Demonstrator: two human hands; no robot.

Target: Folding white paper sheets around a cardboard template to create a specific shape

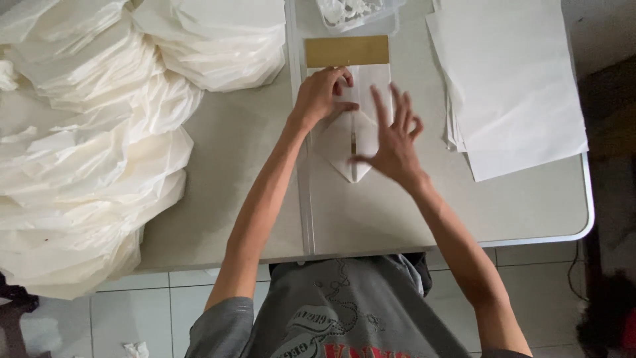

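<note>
White is shown on the folded paper and sheet stack; the card is tan, the bench pale beige.

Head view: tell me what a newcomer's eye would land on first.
First, the big heap of folded white paper pieces covering the left side of the table. Next, at the centre, the left hand pressing on a white sheet folded to a point, with the right hand spread just over it, below a brown cardboard strip. A flat stack of white sheets lies at the right.

Pale table over white tiled floor
</note>
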